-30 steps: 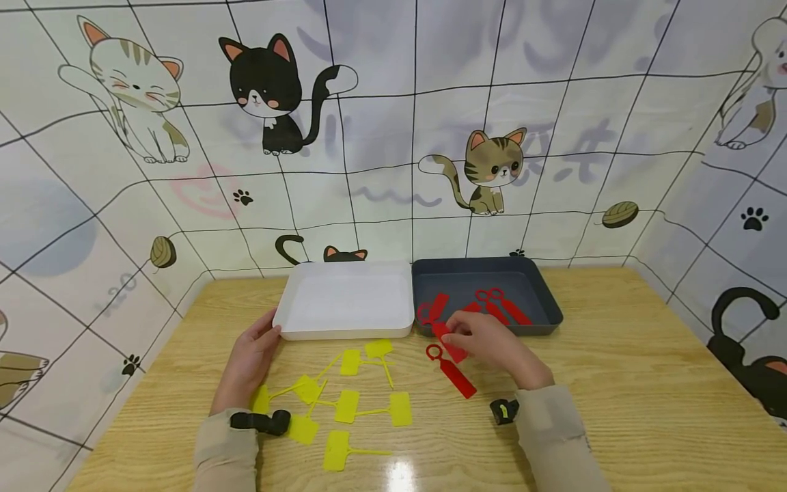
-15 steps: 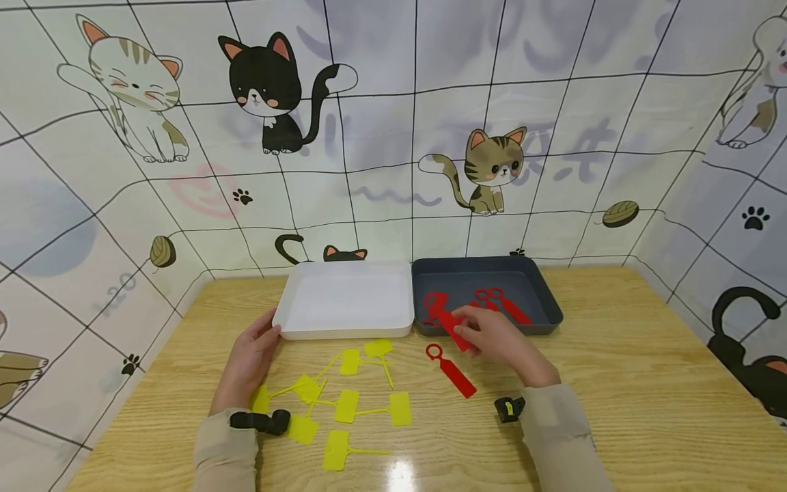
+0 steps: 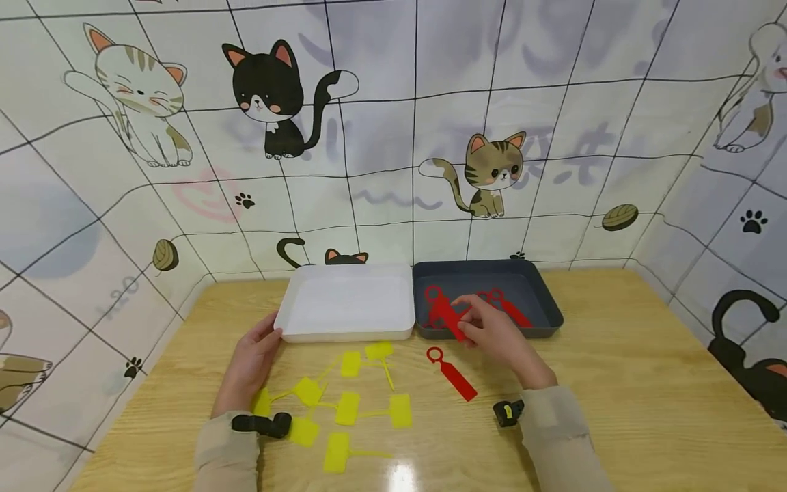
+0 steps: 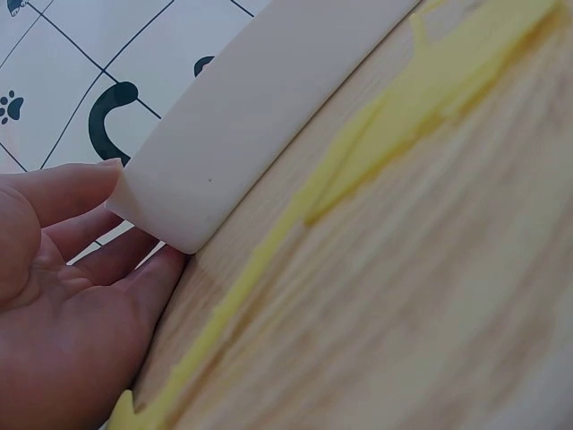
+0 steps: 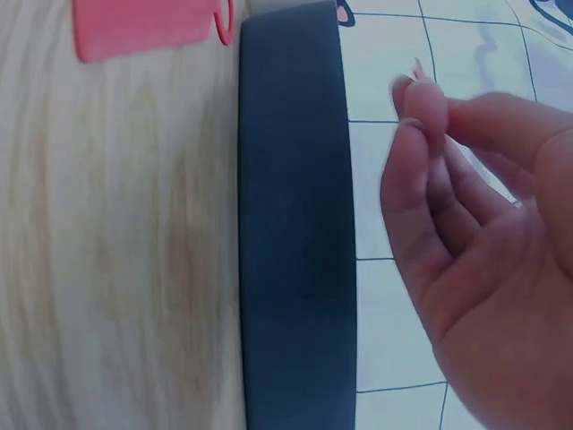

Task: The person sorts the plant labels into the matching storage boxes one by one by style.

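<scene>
My right hand (image 3: 492, 331) pinches a red plastic tag with a ring end (image 3: 451, 316) between thumb and fingers, above the front of the dark grey tray (image 3: 547, 326). In the right wrist view only a sliver of the tag shows past the fingertips. Several red tags (image 3: 515, 313) lie inside that tray, partly hidden by the hand. Another red tag (image 3: 458, 380) rests on the table before it. At the front left corner of the white tray (image 3: 344, 301), my left hand (image 3: 252, 359) holds the corner, thumb and fingers on either side.
Several yellow cable-tie tags (image 3: 347, 408) lie spread on the wooden table (image 3: 645, 383) in front of the white tray. The two trays stand side by side against a cat-patterned wall covering (image 3: 381, 137).
My right hand has lifted the red tag forward and up, from the dark tray's front edge to above the tray. My left hand stays at the white tray's corner.
</scene>
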Available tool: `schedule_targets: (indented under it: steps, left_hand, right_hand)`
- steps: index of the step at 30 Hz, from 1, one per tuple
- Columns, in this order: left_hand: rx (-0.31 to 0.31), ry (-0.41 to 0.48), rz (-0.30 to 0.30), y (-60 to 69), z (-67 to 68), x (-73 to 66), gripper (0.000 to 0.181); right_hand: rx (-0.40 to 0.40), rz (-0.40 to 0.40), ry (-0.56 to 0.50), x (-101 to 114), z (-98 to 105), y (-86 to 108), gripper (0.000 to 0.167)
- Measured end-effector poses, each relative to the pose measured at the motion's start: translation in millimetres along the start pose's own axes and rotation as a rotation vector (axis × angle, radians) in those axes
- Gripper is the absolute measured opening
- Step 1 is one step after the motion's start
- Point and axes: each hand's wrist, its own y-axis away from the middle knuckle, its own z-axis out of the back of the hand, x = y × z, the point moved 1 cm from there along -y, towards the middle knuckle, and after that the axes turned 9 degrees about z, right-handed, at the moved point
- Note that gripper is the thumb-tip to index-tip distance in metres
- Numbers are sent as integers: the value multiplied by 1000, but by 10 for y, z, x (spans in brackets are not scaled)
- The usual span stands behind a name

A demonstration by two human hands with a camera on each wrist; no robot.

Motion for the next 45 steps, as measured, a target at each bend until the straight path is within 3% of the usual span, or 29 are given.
schedule_targets:
  steps: [4,7,15,23,32,37,45]
  left_hand:
    - [16,27,3,6,-13,18,51]
    - [12,22,-3,7,-18,34,50]
    - [-11,23,-8,-20,12,7,51]
    - [-32,16,-5,-60,-25,57,49]
    - [-58,12,7,-27,18,49,49]
    - [-49,21,5,-38,17,58,49]
    - [-40,21,-9,-39,16,47,50]
  right_hand:
    - [-63,-18,35,-36,-29,1,16]
    - [-102,-42,55,-54,-41,0,11]
    - [-214,-34,10,-70,-2,-75,20]
    - [-298,-97,-6,-145,31,-144,29]
    - [-445,-141,-21,-240,-4,-237,48]
    - [-396,-168,1,-309,-3,-212,51]
    - [-256,-143,146,-337,-21,-253,42]
